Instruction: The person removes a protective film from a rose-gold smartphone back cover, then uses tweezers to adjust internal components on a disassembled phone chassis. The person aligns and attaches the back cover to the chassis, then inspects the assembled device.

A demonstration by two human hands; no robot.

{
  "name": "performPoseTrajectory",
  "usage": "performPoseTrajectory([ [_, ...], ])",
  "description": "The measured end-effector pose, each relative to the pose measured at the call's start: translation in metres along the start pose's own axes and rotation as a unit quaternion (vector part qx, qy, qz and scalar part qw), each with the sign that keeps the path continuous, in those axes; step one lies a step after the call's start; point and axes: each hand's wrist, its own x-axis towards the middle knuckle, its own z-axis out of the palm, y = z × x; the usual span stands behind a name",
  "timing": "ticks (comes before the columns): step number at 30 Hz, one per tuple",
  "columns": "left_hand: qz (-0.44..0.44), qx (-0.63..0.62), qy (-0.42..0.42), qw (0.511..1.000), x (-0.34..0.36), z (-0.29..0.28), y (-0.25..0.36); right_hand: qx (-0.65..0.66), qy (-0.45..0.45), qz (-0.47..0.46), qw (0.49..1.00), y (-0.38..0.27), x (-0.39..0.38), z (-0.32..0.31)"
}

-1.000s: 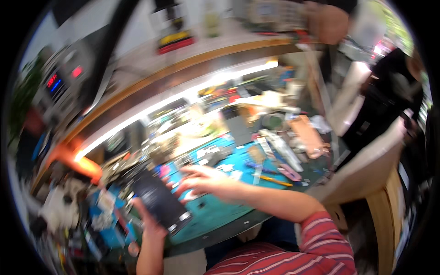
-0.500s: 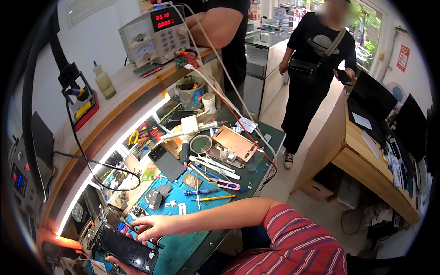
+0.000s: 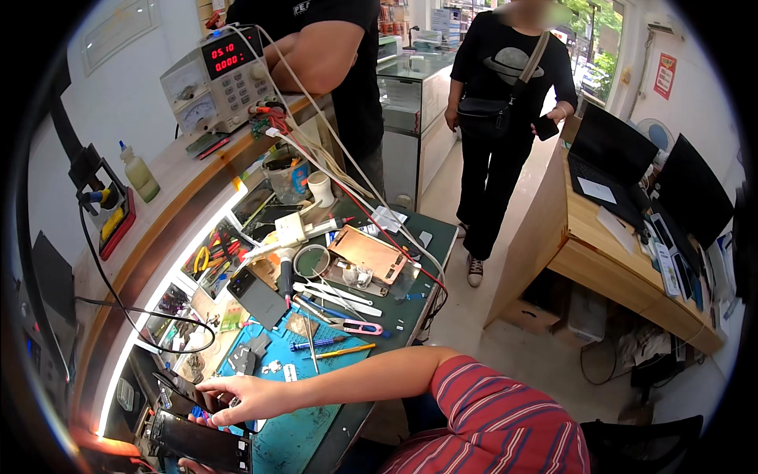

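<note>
At the lower left my left hand (image 3: 189,466) grips a black smartphone (image 3: 201,440), its thumb at the near edge and fingertips partly showing past the far side. White patches mark the phone's right end. My right hand (image 3: 249,397) reaches in from the right, just above the phone. Its fingers and thumb close on the edge of a thin dark flat panel (image 3: 178,389); most of the grip is hidden. Beneath lies a blue work mat (image 3: 296,434) with small grey and white parts, tweezers (image 3: 313,347) and a yellow pencil-like tool (image 3: 341,351).
A grey phone (image 3: 258,299), an orange-pink phone panel (image 3: 369,253) and several tools crowd the bench. A power supply (image 3: 213,79) stands on the shelf, its cables hanging across. One person (image 3: 509,118) stands beyond the bench, another (image 3: 347,79) behind the shelf. A desk with laptops (image 3: 608,170) is right.
The view has shifted, so the bench appears further left. My right hand has moved to the dark panel beside the phone. The standing person has stepped slightly and lowered the hand with a dark object.
</note>
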Motion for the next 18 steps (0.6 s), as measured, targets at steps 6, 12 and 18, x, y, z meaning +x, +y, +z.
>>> performPoseTrajectory([
  [6,-0.043,0.189,0.013,0.981,0.026,0.029,0.012,-0.036,0.066,-0.037,0.997,-0.013,-0.009,-0.005],
  [12,0.009,0.144,-0.151,0.978,0.031,-0.016,0.012,-0.166,0.086,-0.092,0.978,-0.02,-0.012,-0.004],
  [18,0.017,0.147,-0.083,0.985,0.023,-0.02,0.006,-0.193,0.086,-0.085,0.974,-0.027,-0.016,-0.001],
])
